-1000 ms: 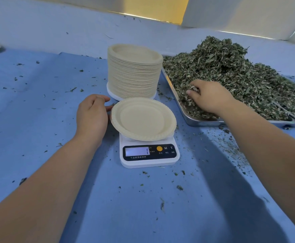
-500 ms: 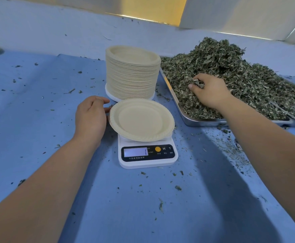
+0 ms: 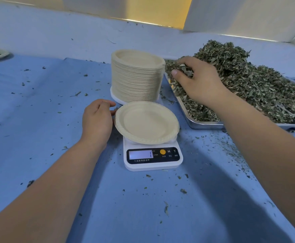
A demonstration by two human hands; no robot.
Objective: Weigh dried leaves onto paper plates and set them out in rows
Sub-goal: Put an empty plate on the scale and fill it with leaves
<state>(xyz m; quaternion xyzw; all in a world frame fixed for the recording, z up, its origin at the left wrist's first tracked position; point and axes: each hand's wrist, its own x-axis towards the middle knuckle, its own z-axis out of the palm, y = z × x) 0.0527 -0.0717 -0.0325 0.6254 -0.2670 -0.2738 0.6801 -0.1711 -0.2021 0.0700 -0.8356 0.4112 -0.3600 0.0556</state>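
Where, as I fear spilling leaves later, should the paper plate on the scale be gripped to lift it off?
Take the paper plate by its left rim, coming from the left, where the left hand rests. The rim overhangs the scale there, so fingers can probably slip under, thumb on top. The stack of plates crowds the far side; the right hand holds dried leaves.

The left forearm (image 3: 52,193) and right forearm (image 3: 269,142) are bare to the frame's edges. The left hand (image 3: 97,120) and right hand (image 3: 201,85) are bare too, and the right thumbnail (image 3: 174,72) is trimmed short.
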